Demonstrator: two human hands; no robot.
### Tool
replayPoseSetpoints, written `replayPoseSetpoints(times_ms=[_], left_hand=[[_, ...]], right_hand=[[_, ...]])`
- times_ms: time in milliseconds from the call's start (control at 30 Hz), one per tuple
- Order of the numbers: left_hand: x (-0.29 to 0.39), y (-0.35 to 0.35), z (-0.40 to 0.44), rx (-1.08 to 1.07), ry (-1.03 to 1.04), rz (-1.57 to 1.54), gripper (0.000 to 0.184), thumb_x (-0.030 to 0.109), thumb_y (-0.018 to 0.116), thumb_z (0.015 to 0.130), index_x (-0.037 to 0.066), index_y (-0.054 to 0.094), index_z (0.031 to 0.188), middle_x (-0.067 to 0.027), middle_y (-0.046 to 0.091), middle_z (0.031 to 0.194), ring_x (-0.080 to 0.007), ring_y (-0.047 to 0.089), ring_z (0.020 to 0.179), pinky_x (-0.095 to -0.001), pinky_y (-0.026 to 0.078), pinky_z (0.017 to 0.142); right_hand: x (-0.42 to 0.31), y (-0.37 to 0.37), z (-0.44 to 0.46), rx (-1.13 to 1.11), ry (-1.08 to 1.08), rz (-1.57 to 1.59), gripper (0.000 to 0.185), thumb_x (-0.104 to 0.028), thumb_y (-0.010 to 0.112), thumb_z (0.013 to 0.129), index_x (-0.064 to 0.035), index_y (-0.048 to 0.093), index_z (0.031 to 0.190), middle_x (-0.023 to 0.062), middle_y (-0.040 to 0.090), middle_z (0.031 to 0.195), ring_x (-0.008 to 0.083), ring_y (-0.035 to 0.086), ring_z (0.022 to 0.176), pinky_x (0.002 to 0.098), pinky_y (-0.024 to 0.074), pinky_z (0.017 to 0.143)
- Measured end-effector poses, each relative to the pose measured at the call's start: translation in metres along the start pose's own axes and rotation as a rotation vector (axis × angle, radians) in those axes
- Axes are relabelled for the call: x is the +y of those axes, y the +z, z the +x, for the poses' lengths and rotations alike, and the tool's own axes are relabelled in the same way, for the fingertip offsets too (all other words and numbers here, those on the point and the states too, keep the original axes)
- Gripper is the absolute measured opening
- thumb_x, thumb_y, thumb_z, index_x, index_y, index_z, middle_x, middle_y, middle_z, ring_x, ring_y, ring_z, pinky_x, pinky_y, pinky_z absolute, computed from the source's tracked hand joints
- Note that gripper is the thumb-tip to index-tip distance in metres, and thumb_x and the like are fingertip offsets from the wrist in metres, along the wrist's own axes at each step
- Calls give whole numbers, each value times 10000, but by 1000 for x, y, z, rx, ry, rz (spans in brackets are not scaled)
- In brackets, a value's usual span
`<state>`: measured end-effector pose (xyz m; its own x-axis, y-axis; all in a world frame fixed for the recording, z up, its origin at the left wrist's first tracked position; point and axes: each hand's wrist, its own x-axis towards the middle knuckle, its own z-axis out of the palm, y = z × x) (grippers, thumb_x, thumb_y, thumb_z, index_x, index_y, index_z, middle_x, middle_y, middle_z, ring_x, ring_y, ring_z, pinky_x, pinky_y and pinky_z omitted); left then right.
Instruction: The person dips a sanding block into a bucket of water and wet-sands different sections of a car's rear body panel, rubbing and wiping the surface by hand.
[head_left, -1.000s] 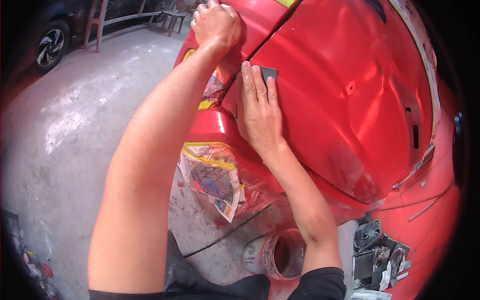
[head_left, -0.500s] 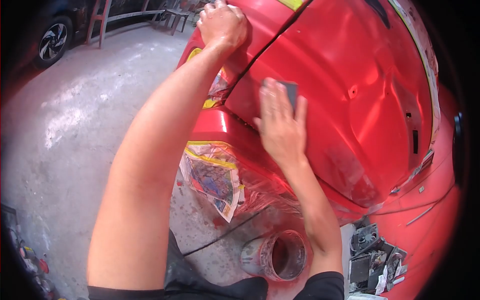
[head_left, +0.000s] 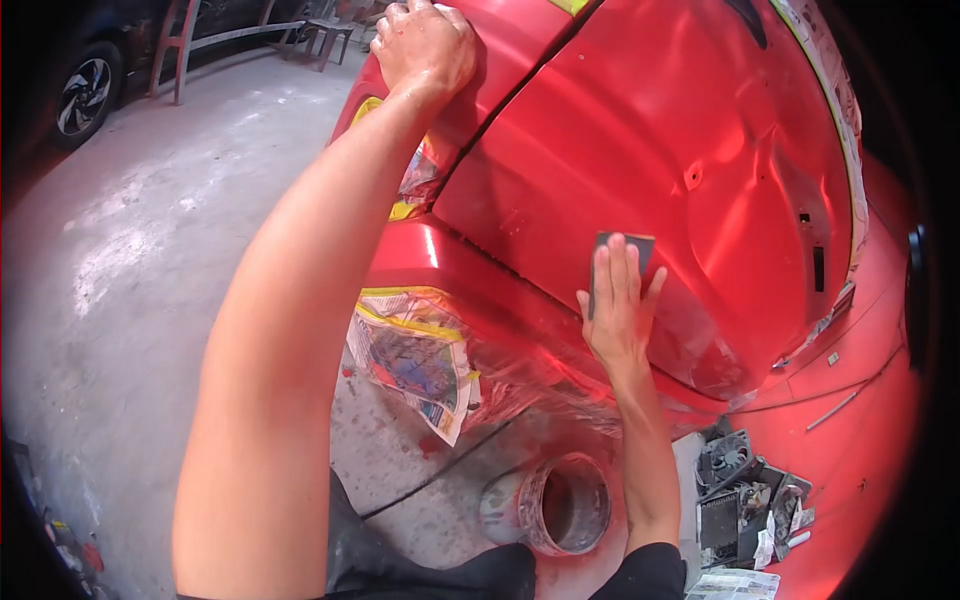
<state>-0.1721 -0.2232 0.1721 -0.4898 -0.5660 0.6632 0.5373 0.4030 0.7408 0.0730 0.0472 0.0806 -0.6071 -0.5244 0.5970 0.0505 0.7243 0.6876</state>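
Observation:
A grey piece of sandpaper (head_left: 626,241) lies against the red car panel (head_left: 540,165), below and right of the dark seam. My right hand (head_left: 622,310) holds it flat to the surface, fingers stretched along it and thumb out to the side; the palm hides most of the sheet. Higher up on the left, my left hand (head_left: 428,48) leans on the neighbouring red body panel (head_left: 505,35). Its fingers bend over the curved edge, their tips partly out of sight, and I see nothing held there. Yellow tape (head_left: 410,325) and newspaper (head_left: 415,370) mask the lower edge.
A paint-stained bucket (head_left: 568,505) stands on the floor below the car. Dark car parts, including a fan (head_left: 725,455), are heaped at lower right. A thin cable (head_left: 440,475) crosses the floor. Another vehicle's wheel (head_left: 85,95) and a stool (head_left: 328,38) are at upper left.
My right hand and the sandpaper have slid down and right across the red panel. My left hand stays on the bodywork; the whole view has shifted slightly.

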Motion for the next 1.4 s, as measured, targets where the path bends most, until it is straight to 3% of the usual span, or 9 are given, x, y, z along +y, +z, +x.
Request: replayPoseSetpoints(times_ms=[200, 533, 667, 733, 833, 967, 1067, 1233, 1400], left_hand=[[-1, -3, -2, -42, -23, -22, 405, 275, 430, 1018, -4, 612, 1249, -278, 634, 1236, -442, 607, 1176, -528, 472, 1023], [-16, 10, 14, -78, -5, 57, 479, 320, 413, 1007, -2, 625, 1290, -298, 649, 1241, -456, 613, 1185, -518, 479, 1035], [-25, 14, 14, -92, 87, 54, 495, 346, 416, 996, -5, 655, 1251, -296, 673, 1220, -453, 639, 1151, -515, 488, 1023], [-30, 15, 20, -101, 126, 51, 482, 352, 424, 998, -5, 658, 1220, -286, 671, 1221, -448, 638, 1148, -518, 489, 1017], [-24, 8, 17, -118, 107, 19, 506, 343, 407, 988, 12, 650, 1284, -287, 676, 1213, -448, 616, 1185, -506, 472, 1034], [-22, 13, 17, -97, 46, -3, 519, 352, 402, 987, 32, 650, 1311, -276, 674, 1240, -439, 604, 1219, -500, 464, 1052], [-19, 7, 15, -116, 35, 14, 521, 355, 398, 987, 35, 657, 1305, -271, 672, 1257, -432, 598, 1238, -493, 460, 1063], [-30, 15, 24, -102, 96, 51, 492, 339, 409, 985, 26, 676, 1254, -280, 698, 1177, -456, 658, 1123, -519, 505, 991], [-21, 4, 9, -76, 304, 158, 409, 292, 446, 989, -13, 688, 1116, -282, 684, 1152, -463, 659, 1083, -529, 525, 953]], right_hand=[[-84, 8, 115, 93, -86, 32, 583, -136, 524, 933, -23, 501, 1505, 96, 419, 1628, 268, 374, 1502, 622, 303, 1182], [13, 23, -25, 210, 140, 78, 745, -322, 700, 909, -62, 446, 1560, 143, 395, 1644, 292, 266, 1575, 624, 52, 1246], [-66, 16, 93, 164, -41, 87, 606, -246, 543, 952, -49, 487, 1522, 100, 403, 1642, 265, 365, 1513, 617, 326, 1169], [-69, 17, 102, 171, -98, 66, 607, -206, 529, 947, -70, 478, 1536, 86, 415, 1638, 261, 356, 1523, 585, 259, 1216], [-18, 10, 46, 139, -84, 131, 618, -290, 573, 969, -82, 472, 1542, 51, 397, 1653, 215, 343, 1535, 544, 202, 1254], [84, 22, -123, 63, 252, 96, 724, -335, 672, 934, -56, 430, 1557, 164, 410, 1628, 361, 349, 1526, 631, 228, 1202], [68, 12, -106, 138, 243, 55, 794, -338, 719, 884, -38, 417, 1554, 211, 431, 1597, 422, 355, 1502, 659, 293, 1134], [-36, 7, 56, 123, -46, 122, 785, -391, 721, 886, -111, 440, 1563, 49, 368, 1664, 243, 317, 1539, 602, 309, 1172], [25, -4, 3, 21, -217, 61, 696, -326, 682, 921, -132, 469, 1554, 9, 426, 1638, 212, 381, 1514, 561, 241, 1239]])
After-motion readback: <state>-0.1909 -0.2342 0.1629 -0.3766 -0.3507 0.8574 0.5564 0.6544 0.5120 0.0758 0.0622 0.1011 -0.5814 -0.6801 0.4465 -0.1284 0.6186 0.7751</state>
